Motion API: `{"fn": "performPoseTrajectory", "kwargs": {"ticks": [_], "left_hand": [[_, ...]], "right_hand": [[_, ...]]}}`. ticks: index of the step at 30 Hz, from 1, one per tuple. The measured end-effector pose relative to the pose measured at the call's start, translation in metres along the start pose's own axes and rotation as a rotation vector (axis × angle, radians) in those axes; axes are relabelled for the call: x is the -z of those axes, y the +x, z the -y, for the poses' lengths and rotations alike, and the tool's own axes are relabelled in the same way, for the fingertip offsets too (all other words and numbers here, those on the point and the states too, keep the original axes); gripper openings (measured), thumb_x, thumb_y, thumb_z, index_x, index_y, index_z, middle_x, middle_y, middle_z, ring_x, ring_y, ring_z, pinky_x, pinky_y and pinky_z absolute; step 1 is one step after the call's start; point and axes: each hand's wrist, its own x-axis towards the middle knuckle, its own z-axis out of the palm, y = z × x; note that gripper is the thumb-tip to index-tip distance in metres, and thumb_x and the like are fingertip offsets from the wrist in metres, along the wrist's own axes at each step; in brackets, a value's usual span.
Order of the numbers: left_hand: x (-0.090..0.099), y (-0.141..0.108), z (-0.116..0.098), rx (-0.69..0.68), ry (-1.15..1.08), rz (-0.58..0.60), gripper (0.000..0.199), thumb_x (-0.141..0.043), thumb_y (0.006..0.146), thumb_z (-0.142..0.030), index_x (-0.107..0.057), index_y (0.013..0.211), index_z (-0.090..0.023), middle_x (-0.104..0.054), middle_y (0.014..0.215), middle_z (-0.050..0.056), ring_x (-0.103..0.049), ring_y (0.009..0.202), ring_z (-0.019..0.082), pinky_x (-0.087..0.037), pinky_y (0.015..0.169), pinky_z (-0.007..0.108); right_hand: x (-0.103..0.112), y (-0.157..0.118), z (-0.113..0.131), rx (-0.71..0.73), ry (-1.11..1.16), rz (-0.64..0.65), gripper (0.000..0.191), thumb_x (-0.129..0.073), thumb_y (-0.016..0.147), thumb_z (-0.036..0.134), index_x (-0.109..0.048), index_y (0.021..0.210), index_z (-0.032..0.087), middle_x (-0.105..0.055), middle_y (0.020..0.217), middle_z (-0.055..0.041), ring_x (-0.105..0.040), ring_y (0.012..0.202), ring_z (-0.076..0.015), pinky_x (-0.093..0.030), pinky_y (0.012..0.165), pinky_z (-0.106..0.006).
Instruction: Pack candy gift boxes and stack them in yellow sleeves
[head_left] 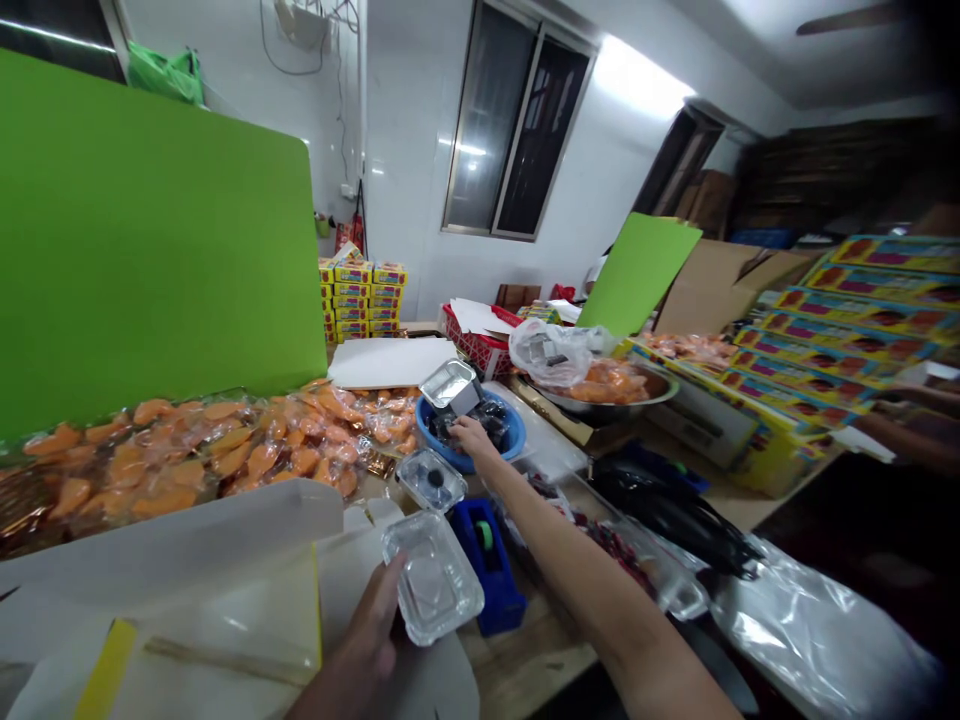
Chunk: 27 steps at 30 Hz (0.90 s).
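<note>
Near the bottom centre my left hand (379, 610) holds a foil tray (435, 580) by its left edge, thumb on the inside. My right hand (472, 437) reaches into a blue bowl (513, 440) of small dark packets (491, 418); its fingertips are too small to make out, and so is anything between them. A stack of foil trays (451, 386) leans in the bowl just behind that hand. Between the bowl and the held tray lies another foil tray (431, 480) with a small dark item in it. A blue tape dispenser (495, 580) stands right of the held tray.
Bagged orange pieces (262, 450) cover the left side before a green board (150, 240). Open white boxes (202, 600) lie at lower left. A metal basin (652, 388), a red basket (480, 350) and stacked colourful boxes (840, 320) stand beyond. Another person's hand (915, 430) is at far right.
</note>
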Motion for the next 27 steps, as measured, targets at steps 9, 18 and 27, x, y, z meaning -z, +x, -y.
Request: {"fn": "performPoseTrajectory", "kwargs": {"ticks": [9, 18, 27], "left_hand": [[0.000, -0.003, 0.001, 0.023, 0.040, -0.077, 0.024, -0.045, 0.090, -0.033, -0.058, 0.093, -0.013, -0.063, 0.053, 0.001, -0.059, 0.044, 0.017, -0.045, 0.042, 0.025], [0.012, -0.018, 0.015, 0.075, 0.040, -0.105, 0.032, -0.052, 0.087, -0.035, -0.056, 0.112, -0.015, -0.070, 0.067, 0.004, -0.068, 0.064, 0.021, -0.054, 0.062, 0.031], [0.015, -0.031, 0.020, -0.005, 0.117, -0.110, 0.025, -0.055, 0.086, -0.031, -0.060, 0.106, -0.017, -0.072, 0.074, 0.004, -0.068, 0.062, 0.019, -0.053, 0.061, 0.028]], "right_hand": [[-0.007, -0.096, 0.012, 0.094, 0.013, 0.245, 0.023, -0.062, 0.068, 0.037, -0.066, 0.080, 0.016, -0.062, 0.064, 0.0007, -0.053, 0.054, -0.0120, -0.042, 0.051, -0.023], [0.110, -0.100, -0.035, 0.049, -0.734, -0.066, 0.009, -0.057, 0.066, 0.008, -0.063, 0.069, 0.014, -0.064, 0.071, -0.0037, -0.055, 0.072, -0.0169, -0.040, 0.067, -0.026], [0.138, -0.108, -0.058, -0.005, -0.911, 0.011, 0.006, -0.059, 0.072, 0.018, -0.063, 0.076, 0.015, -0.064, 0.078, -0.0035, -0.055, 0.072, -0.0158, -0.039, 0.065, -0.023]]}}
